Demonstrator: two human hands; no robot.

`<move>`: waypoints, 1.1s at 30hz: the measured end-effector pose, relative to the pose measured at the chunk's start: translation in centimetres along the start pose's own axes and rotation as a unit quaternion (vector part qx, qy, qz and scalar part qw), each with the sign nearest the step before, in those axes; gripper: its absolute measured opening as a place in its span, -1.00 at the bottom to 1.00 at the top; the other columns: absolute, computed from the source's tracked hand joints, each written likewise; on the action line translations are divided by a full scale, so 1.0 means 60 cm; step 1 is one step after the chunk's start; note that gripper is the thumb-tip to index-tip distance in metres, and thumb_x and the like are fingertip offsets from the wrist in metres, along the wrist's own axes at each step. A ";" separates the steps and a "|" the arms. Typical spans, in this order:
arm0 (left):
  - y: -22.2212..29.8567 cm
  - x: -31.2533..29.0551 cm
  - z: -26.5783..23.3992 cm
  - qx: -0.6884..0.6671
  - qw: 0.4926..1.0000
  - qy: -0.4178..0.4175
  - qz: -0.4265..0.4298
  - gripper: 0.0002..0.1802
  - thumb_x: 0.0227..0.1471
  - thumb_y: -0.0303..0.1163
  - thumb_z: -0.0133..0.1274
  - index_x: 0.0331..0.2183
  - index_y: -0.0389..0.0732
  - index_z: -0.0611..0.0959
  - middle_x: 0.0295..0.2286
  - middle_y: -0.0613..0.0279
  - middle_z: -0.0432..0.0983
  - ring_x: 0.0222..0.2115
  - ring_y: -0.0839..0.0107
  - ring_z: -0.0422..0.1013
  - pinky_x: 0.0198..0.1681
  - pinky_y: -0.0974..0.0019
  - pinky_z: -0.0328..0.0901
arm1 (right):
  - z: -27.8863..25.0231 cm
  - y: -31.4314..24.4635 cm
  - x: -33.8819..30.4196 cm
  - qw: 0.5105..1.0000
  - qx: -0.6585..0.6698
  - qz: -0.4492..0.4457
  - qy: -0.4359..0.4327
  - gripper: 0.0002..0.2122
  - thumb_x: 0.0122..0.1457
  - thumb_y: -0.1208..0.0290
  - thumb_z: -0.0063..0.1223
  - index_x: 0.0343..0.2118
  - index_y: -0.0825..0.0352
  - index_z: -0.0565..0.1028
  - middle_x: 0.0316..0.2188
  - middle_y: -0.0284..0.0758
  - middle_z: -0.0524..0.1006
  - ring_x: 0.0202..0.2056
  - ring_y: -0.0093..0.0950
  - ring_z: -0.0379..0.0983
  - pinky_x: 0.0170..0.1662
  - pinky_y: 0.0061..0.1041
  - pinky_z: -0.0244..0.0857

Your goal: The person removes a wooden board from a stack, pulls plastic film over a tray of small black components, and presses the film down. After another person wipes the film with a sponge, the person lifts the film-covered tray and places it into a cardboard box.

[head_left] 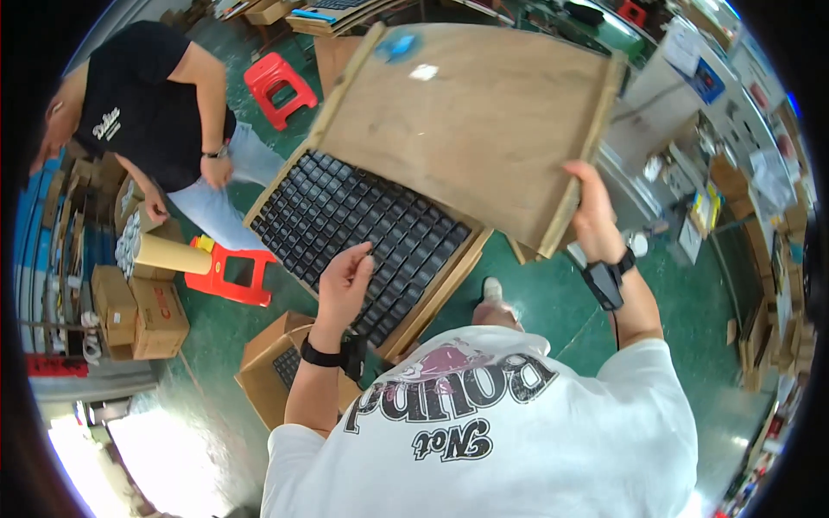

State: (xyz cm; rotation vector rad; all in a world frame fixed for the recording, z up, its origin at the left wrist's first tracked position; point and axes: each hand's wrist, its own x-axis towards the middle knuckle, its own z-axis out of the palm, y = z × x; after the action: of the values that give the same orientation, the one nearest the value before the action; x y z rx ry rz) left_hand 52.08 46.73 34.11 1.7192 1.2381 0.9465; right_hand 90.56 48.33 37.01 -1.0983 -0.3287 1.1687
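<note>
A large brown panel with a glossy surface has wooden strips along its two sides. My right hand is closed on the near right corner of it, at the wooden strip. Left of the panel, and partly under it, rows of small black pieces lie packed in a grid on a wooden-edged board. Just over the near part of this grid is my left hand, its fingers curled and thumb pressed in. Anything between those fingers is too small to make out. A blue patch shows at the panel's far left corner.
A person in a black shirt stands at the left. Two red stools are near them. An open carton with black pieces stands below the board, by my left forearm. Cartons line the left; a pale machine stands at right.
</note>
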 end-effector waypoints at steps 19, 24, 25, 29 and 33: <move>0.024 0.057 0.137 0.224 0.939 0.223 -0.137 -0.74 -0.05 -0.38 -0.02 -0.26 -0.26 0.52 -0.49 0.17 0.46 -0.50 0.45 0.38 -0.39 0.43 0.28 | -0.251 -0.003 0.464 0.792 -0.538 -0.285 -0.040 -0.59 -0.22 0.35 0.07 -0.26 0.42 0.34 -0.39 -0.05 0.45 -0.35 -0.17 0.40 -0.27 -0.34 0.25; 0.060 -0.026 0.122 0.236 0.906 0.259 -0.237 -0.73 -0.07 -0.35 -0.02 -0.28 -0.27 0.52 -0.57 0.16 0.44 -0.54 0.34 0.40 -0.44 0.36 0.29 | -0.198 0.056 0.404 0.698 -0.709 -0.088 -0.047 -0.60 -0.19 0.47 0.02 -0.23 0.56 0.32 -0.34 0.02 0.43 -0.25 -0.06 0.34 -0.19 -0.31 0.22; 0.061 -0.035 0.117 0.240 0.900 0.270 -0.243 -0.73 -0.07 -0.35 -0.02 -0.28 -0.27 0.52 -0.57 0.16 0.44 -0.54 0.34 0.40 -0.44 0.36 0.29 | -0.222 0.085 0.420 0.713 -0.694 -0.096 -0.038 -0.61 -0.16 0.46 0.03 -0.23 0.55 0.33 -0.33 0.02 0.43 -0.24 -0.07 0.34 -0.18 -0.28 0.22; 0.049 -0.078 0.107 0.241 0.884 0.295 -0.270 -0.73 -0.07 -0.36 -0.02 -0.28 -0.27 0.52 -0.56 0.16 0.44 -0.55 0.35 0.39 -0.44 0.37 0.29 | -0.276 0.137 0.428 0.677 -0.733 -0.058 0.021 -0.62 -0.06 0.44 0.00 -0.15 0.51 0.32 -0.19 0.02 0.37 -0.14 -0.11 0.31 -0.11 -0.27 0.22; 0.028 -0.091 0.081 0.261 0.876 0.290 -0.283 -0.75 -0.08 -0.36 -0.02 -0.29 -0.26 0.52 -0.55 0.16 0.44 -0.55 0.36 0.39 -0.45 0.37 0.30 | -0.376 0.229 0.498 0.654 -0.740 0.145 0.070 -0.60 0.06 0.44 -0.14 -0.01 0.40 0.22 -0.04 -0.04 0.26 -0.05 -0.17 0.24 -0.03 -0.29 0.20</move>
State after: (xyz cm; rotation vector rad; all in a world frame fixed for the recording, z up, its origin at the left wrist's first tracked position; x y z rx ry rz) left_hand 55.76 40.28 33.05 1.3091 2.4156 0.8226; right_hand 111.15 61.95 5.64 -2.7414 -1.1252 0.9216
